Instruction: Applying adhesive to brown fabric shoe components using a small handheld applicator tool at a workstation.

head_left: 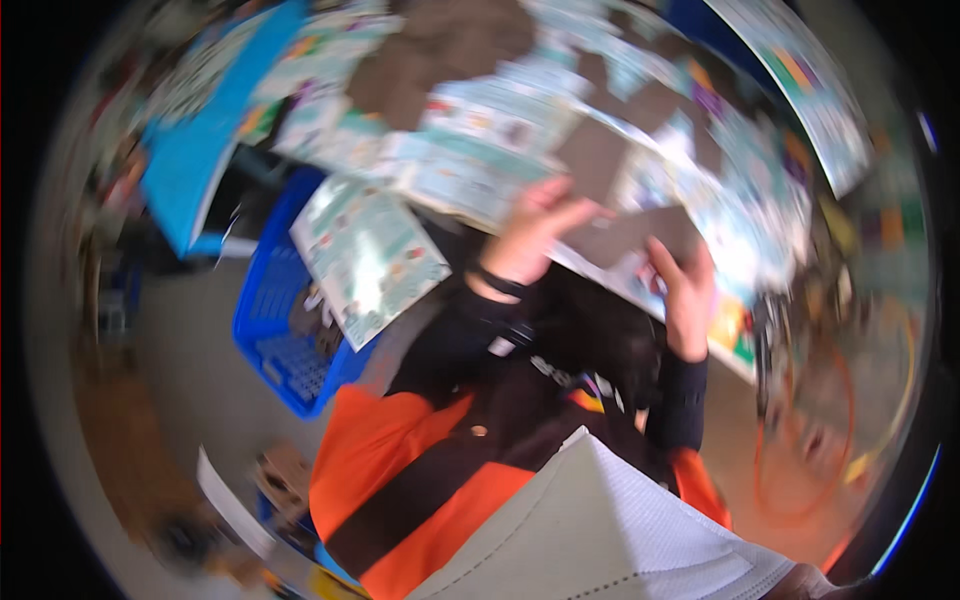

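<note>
A flat grey-brown piece [630, 235], its material too blurred to tell, lies at the table's near edge. My right hand [688, 295] grips its right end, with the thumb over the top. Just left of it, my left hand [525, 238] has its fingers apart and stretched toward the piece, with nothing visible in it. Beyond them, another grey-brown piece [592, 160] rests on printed sheets [470, 180] that cover the table. A bigger heap of similar pieces [430, 60] lies farther back. Motion blurs both hands.
At my left, a blue plastic basket [270, 330] stands partly under a printed sheet [370, 260]. A bright blue panel [185, 180] is beyond it. An orange hose [760, 470] loops over the floor at right. A raised printed board [800, 90] borders the far right.
</note>
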A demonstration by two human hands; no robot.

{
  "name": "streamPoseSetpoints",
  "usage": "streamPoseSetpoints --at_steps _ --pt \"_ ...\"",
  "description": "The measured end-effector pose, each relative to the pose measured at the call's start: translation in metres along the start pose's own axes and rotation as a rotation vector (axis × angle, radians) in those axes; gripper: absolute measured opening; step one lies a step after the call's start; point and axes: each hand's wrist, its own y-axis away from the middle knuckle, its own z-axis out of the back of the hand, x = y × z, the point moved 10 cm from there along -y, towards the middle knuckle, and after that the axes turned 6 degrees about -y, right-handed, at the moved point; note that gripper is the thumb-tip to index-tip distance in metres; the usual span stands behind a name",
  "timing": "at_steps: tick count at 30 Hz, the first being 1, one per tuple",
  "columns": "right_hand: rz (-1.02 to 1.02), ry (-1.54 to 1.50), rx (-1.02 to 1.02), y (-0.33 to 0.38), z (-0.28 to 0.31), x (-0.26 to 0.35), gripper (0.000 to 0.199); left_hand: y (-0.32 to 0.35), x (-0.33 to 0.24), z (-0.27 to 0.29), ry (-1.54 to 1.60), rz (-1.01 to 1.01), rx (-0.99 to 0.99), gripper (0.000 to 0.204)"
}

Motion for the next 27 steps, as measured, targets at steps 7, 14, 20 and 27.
streamPoseSetpoints --at_steps 7,14,20,27 --pt "-0.127 0.078 0.055 -0.001 0.049 -0.006 0.029 -0.025 0.019 -0.014 -0.463 0.165 0.173 0.024" --pt "-0.113 0.358 -0.141 -0.058 0.119 -0.007 0.026 -0.099 0.052 -0.061 -0.903 0.070 0.260 0.048" --pt "-0.086 0.674 -0.195 -0.087 0.136 -0.006 0.031 -0.112 0.034 -0.076 -1.423 -0.271 0.159 0.069" --pt "0.066 1.067 -0.321 -0.080 0.145 0.004 0.033 -0.107 0.036 -0.081 -1.478 -0.241 0.151 0.078"
